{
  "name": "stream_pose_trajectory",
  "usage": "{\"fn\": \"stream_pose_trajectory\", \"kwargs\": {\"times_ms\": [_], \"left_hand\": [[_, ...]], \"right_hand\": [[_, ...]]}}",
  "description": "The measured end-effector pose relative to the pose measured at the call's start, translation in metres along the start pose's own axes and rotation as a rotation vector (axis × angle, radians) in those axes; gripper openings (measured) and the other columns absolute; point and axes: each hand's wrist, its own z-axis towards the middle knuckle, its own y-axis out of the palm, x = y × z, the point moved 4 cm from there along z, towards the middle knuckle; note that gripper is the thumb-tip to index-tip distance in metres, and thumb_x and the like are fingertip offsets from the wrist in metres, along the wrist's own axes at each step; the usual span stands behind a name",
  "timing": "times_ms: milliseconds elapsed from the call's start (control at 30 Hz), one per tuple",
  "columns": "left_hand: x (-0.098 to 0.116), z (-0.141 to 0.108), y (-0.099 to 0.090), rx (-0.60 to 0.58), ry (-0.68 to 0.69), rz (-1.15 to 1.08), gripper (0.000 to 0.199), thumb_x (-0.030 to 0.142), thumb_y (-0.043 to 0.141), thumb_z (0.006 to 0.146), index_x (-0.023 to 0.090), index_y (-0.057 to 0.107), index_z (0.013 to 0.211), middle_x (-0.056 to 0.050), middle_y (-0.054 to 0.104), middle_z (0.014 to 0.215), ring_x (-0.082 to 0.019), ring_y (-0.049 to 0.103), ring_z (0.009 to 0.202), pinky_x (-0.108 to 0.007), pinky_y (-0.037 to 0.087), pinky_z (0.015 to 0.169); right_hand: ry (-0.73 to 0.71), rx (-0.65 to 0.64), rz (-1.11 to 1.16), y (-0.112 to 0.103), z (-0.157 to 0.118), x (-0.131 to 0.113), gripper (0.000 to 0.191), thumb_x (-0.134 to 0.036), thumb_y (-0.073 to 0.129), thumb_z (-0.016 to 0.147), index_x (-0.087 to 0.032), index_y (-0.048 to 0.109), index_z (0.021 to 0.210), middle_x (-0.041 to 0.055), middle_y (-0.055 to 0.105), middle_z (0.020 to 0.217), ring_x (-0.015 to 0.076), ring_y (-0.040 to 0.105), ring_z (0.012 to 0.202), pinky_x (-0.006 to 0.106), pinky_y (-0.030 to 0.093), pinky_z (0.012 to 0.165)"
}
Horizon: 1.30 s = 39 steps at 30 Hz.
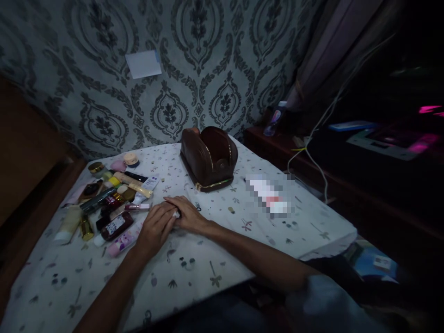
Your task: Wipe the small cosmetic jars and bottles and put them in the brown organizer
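My left hand point(158, 225) and my right hand point(189, 215) meet over the tablecloth, near the front middle of the table. Their fingers are closed and overlap. A small whitish and dark bit point(177, 213) shows between them, too covered to name. Just left of my hands lies a heap of cosmetics: a lip gloss tube point(137, 207), a dark red bottle with a label point(117, 225), a pink and purple tube point(122, 242) and several jars and tubes. Behind my hands a brown zip cosmetic bag point(197, 157) stands with its top open.
A blurred-out white and red item point(268, 194) lies on the table's right side. A plastic bottle point(275, 119) stands on a dark red ledge point(256, 138), with a white cable point(317, 169) hanging nearby. The patterned wall point(166, 111) closes off the back.
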Motion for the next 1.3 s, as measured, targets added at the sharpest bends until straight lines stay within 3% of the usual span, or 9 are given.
{"fn": "stream_pose_trajectory", "kwargs": {"times_ms": [167, 333, 433, 600, 733, 967, 1167, 1300], "left_hand": [[-0.02, 0.002, 0.0, 0.076, -0.226, -0.056, 0.019, 0.018, 0.042, 0.097, 0.018, 0.06, 0.105, -0.007, 0.067, 0.1, -0.019, 0.058, 0.097, -0.035, 0.046, 0.089], [-0.044, -0.009, 0.001, 0.135, -0.544, -0.136, 0.014, 0.027, 0.042, 0.097, 0.019, 0.053, 0.102, -0.005, 0.06, 0.094, -0.018, 0.057, 0.09, -0.032, 0.044, 0.084], [-0.049, -0.012, 0.002, 0.151, -0.632, -0.202, 0.011, 0.03, 0.043, 0.096, 0.021, 0.049, 0.096, -0.002, 0.057, 0.088, -0.017, 0.055, 0.085, -0.029, 0.042, 0.08], [-0.049, -0.007, 0.0, 0.157, -0.604, -0.235, 0.021, 0.029, 0.043, 0.096, 0.021, 0.045, 0.077, 0.001, 0.047, 0.076, -0.016, 0.048, 0.076, -0.028, 0.037, 0.073], [-0.05, -0.005, -0.004, 0.137, -0.571, -0.268, 0.023, 0.027, 0.045, 0.095, 0.02, 0.049, 0.073, -0.001, 0.05, 0.078, -0.017, 0.049, 0.077, -0.029, 0.038, 0.073], [-0.045, -0.005, -0.009, 0.171, -0.522, -0.283, 0.015, 0.024, 0.051, 0.093, 0.018, 0.063, 0.087, -0.003, 0.062, 0.083, -0.017, 0.058, 0.081, -0.029, 0.044, 0.076], [-0.034, -0.003, -0.011, 0.181, -0.387, -0.215, 0.019, 0.018, 0.049, 0.094, 0.018, 0.066, 0.103, -0.007, 0.067, 0.095, -0.019, 0.061, 0.092, -0.034, 0.048, 0.084], [-0.027, -0.001, -0.013, 0.179, -0.279, -0.16, 0.021, 0.016, 0.047, 0.095, 0.018, 0.064, 0.108, -0.009, 0.067, 0.1, -0.019, 0.06, 0.095, -0.036, 0.049, 0.086]], "right_hand": [[-0.021, 0.003, -0.009, 0.003, 0.007, 0.004, 0.058, -0.033, 0.076, 0.075, -0.016, 0.055, 0.127, 0.0101, 0.063, 0.11, 0.0244, 0.056, 0.102, 0.041, 0.044, 0.091], [-0.007, 0.013, 0.054, 0.003, 0.007, 0.007, 0.053, -0.039, 0.074, 0.075, -0.019, 0.058, 0.122, 0.0091, 0.063, 0.106, 0.0251, 0.058, 0.099, 0.041, 0.046, 0.088], [0.05, -0.017, 0.134, 0.001, 0.006, 0.005, 0.049, -0.042, 0.071, 0.077, -0.02, 0.058, 0.119, 0.008, 0.063, 0.106, 0.0244, 0.06, 0.097, 0.04, 0.048, 0.088], [0.19, -0.044, 0.32, -0.003, 0.005, 0.003, 0.053, -0.047, 0.069, 0.077, -0.02, 0.055, 0.12, 0.0071, 0.064, 0.11, 0.0235, 0.06, 0.103, 0.038, 0.048, 0.093], [0.248, -0.048, 0.397, -0.003, 0.005, 0.008, 0.056, -0.049, 0.07, 0.075, -0.019, 0.056, 0.12, 0.0073, 0.064, 0.11, 0.0233, 0.06, 0.105, 0.04, 0.047, 0.097], [0.258, -0.038, 0.445, -0.004, 0.004, 0.011, 0.053, -0.05, 0.069, 0.077, -0.02, 0.058, 0.12, 0.0078, 0.064, 0.113, 0.0232, 0.06, 0.106, 0.041, 0.047, 0.098], [0.22, -0.002, 0.386, -0.005, 0.004, 0.014, 0.061, -0.05, 0.067, 0.078, -0.021, 0.056, 0.131, 0.0064, 0.061, 0.105, 0.0207, 0.058, 0.098, 0.039, 0.048, 0.093], [0.226, 0.023, 0.379, -0.005, 0.005, 0.018, 0.058, -0.051, 0.066, 0.078, -0.02, 0.059, 0.127, 0.0045, 0.058, 0.094, 0.0185, 0.057, 0.087, 0.037, 0.05, 0.085]]}}
